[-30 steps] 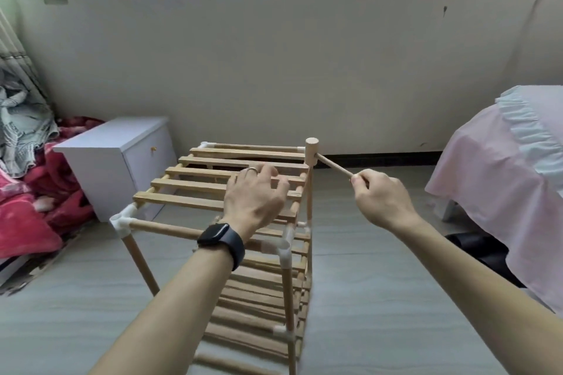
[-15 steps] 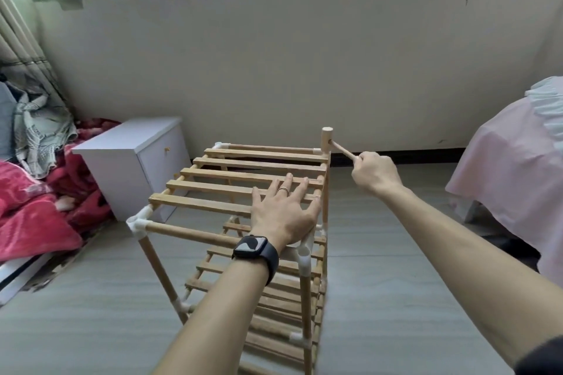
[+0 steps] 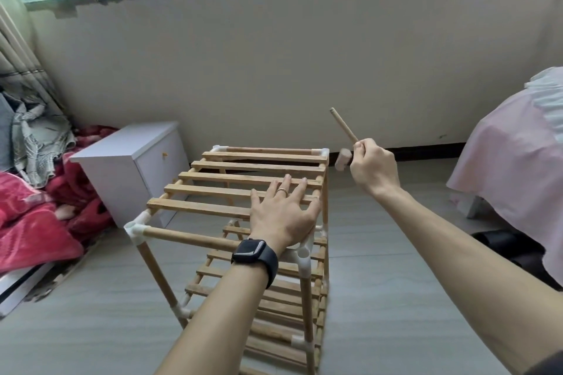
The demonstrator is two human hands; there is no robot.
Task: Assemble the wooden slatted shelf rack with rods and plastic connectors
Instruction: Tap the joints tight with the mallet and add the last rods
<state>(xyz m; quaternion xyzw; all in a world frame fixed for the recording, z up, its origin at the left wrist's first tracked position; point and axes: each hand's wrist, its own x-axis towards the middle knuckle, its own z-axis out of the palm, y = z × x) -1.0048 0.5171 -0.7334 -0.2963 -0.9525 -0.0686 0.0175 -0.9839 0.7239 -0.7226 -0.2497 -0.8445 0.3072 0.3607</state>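
While the left hand point(image 3: 283, 216) lies palm-down on the top slats of the wooden rack point(image 3: 231, 192), its fingers straight and spread, the right hand point(image 3: 373, 167) is raised to its right, just past the rack's far right corner. The right hand's fingers are curled, pinching the lower end of a thin wooden stick point(image 3: 342, 125). From that grip the stick slants up and to the left, and its free end is bare and touches nothing. Just left of the gripping fingers and below the stick shows a short pale cylinder point(image 3: 343, 158). It is blurred, and whether it touches the hand or the stick cannot be told. It is near the far right connector point(image 3: 323, 151) of the rack but apart from it.

Beneath the left palm the rack stands upright on the floor point(image 3: 396, 298). The heel of that hand is just above the near right connector point(image 3: 301, 256), and the fingertips reach toward the far slats. Lower slatted tiers show under the left forearm. A black watch point(image 3: 254, 256) is on the left wrist and a ring point(image 3: 281, 190) on one finger.

Left of the flat hand, beyond the rack, is a white cabinet point(image 3: 128, 167), with a red blanket point(image 3: 33, 228) farther left. Right of the pinching hand is a pink-covered bed point(image 3: 511, 167).
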